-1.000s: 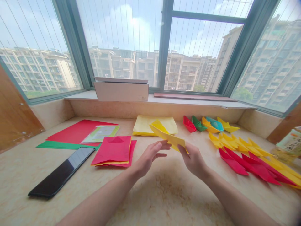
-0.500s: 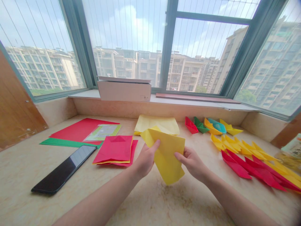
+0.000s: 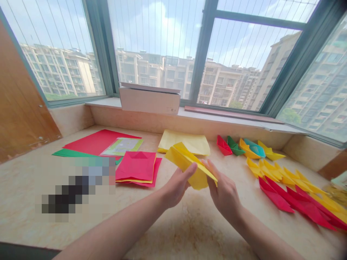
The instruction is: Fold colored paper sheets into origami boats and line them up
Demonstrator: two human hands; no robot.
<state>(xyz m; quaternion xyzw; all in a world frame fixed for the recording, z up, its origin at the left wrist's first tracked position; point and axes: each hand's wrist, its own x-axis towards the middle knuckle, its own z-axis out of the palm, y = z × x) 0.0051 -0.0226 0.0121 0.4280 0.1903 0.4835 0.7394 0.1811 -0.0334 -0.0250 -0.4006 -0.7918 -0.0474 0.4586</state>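
Observation:
A partly folded sheet of yellow paper (image 3: 187, 159) is held up above the counter between my two hands. My left hand (image 3: 179, 186) grips its left lower part, thumb on top and fingers hidden beneath. At the right end, my right hand (image 3: 223, 186) has its fingers around the paper's edge. Behind the sheet lies a stack of pale yellow paper (image 3: 187, 139). Left of my hands is a pile of creased red paper squares (image 3: 137, 166) with yellow between them.
Folded paper boats in several colours stand at the right, with yellow boats (image 3: 279, 173) and red boats (image 3: 306, 204) in rows. Red sheets (image 3: 92, 142) and a green sheet (image 3: 73, 153) lie left. A white box (image 3: 149, 99) stands on the windowsill. A dark pixelated object (image 3: 73, 191) lies front left.
The yellow paper has gone from hanging fairly flat and upright to tilted and bent over. My right hand has turned, its fingers now up along the paper's edge. The view has shifted slightly.

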